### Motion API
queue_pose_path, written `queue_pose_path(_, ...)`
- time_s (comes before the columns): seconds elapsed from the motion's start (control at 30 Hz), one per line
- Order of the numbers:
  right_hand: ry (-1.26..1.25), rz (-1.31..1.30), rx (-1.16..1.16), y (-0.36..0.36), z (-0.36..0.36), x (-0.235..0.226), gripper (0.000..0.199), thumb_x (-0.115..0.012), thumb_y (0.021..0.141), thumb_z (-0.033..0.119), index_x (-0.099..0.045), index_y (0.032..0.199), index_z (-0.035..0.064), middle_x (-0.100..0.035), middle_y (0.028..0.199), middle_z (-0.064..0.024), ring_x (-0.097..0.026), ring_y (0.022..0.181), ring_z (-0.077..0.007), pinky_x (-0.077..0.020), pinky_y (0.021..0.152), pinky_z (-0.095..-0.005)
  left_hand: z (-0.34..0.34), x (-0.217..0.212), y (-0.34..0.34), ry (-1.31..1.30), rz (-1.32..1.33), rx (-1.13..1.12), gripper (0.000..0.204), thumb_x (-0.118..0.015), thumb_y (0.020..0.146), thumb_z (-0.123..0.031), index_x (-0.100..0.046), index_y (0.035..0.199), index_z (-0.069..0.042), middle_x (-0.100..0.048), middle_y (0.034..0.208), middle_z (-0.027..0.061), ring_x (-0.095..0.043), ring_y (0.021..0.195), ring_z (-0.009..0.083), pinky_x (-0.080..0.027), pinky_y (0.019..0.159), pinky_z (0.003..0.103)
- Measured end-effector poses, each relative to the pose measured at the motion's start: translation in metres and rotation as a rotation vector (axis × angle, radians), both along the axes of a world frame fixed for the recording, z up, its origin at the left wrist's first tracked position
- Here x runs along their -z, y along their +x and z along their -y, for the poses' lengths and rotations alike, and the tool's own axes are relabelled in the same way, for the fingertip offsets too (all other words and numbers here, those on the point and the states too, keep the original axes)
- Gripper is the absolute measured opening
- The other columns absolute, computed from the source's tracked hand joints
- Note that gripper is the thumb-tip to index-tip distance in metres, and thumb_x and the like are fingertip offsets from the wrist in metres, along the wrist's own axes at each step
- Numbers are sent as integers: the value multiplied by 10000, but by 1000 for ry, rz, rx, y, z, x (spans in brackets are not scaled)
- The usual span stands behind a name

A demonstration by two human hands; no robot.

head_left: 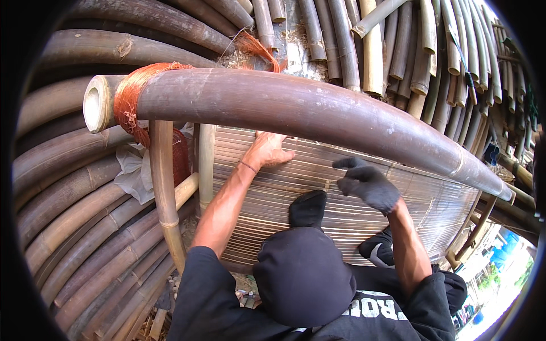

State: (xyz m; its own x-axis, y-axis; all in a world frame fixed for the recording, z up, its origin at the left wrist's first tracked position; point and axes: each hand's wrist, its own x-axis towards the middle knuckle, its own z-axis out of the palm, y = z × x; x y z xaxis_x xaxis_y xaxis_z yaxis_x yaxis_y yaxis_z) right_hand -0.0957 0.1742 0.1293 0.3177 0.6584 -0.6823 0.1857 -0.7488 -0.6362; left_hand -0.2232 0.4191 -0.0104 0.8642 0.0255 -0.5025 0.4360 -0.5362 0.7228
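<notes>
Slatted panel of thin brown bamboo strips (256,199), below the thick pole

My head view shows the panel across the middle, its strips running crosswise and its far edge passing behind a thick, dark brown bamboo pole (290,105) that arches over it. I have the bare left hand (270,150) down on the strips close to that pole. Its thumb is spread out to the right, but its fingertips run in by the pole's lower edge, so I cannot tell how far they bend or whether they grip anything. A thin dark band (247,166) circles that wrist.

I see the right hand in a dark grey glove (368,186) over the panel, forefinger reaching left and apart from the digit below it, the rest loosely bent; nothing shows in its grasp. I cannot tell whether it touches the strips.

An orange fibre wrapping (131,99) rings the pole's left end, above a brown bamboo post (165,193) and a crumpled whitish sheet (135,170). Long bamboo poles (74,153) lie stacked at left. A round black cap (304,278) fills the bottom centre, in front of a black shirt (210,290).
</notes>
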Motion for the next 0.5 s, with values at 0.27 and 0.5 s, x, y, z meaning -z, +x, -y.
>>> queue_pose_path(0.27, 351, 509, 91, -21, -45, 48, 134, -681, 748, 18, -665, 876, 56, -671, 831, -111, -648, 725, -303, -523, 642, -407, 6, 16, -7, 156, 196, 65, 678, -714, 692, -341, -566, 1292, -61, -557, 1316, 235, -477, 1267, 394, -269, 1116, 518)
queue_pose_path(0.5, -133, 428, -482, -23, -52, 64, 339, -476, 966, 256, -658, 850, -6, -657, 750, -213, -645, 720, -379, -499, 698, -493, 23, 15, -25, 358, 241, 73, 628, -613, 782, -548, -612, 1199, -78, -642, 1168, 142, -550, 1185, 321, -289, 1091, 555)
